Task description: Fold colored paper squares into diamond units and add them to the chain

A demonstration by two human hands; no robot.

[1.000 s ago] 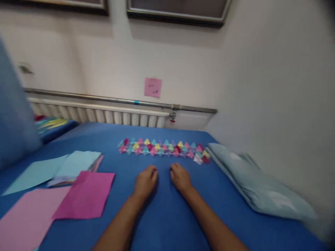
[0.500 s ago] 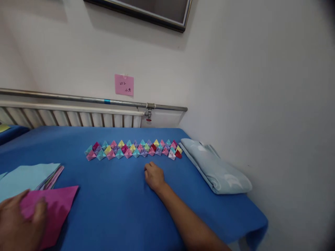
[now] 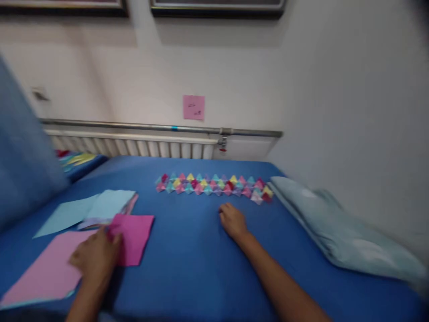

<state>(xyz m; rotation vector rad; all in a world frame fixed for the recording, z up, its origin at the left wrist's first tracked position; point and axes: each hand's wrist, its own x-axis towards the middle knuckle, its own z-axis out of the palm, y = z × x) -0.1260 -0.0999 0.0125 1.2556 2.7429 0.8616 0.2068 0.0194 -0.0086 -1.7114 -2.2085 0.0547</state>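
My left hand is closed on the left edge of a magenta paper sheet, the fingers slightly blurred. Partly under that hand and wrist lies a larger pink sheet with light blue paper showing beneath its edge. Just behind is a stack of coloured paper topped in light blue, with another light blue sheet to its left. My right hand rests on the blue cloth, fingers curled in and nothing visible in them. Beyond it runs a band of folded paper pieces in several colours.
A folded pale blue-green cloth lies along the right wall. A blue curtain-like cloth hangs at far left, near a blue surface with coloured papers. Behind the table are a radiator and a pipe.
The view has turned left, so everything sits further right and the pink sheet has come into sight. My left hand still has the magenta sheet; my right hand stays curled on the cloth.
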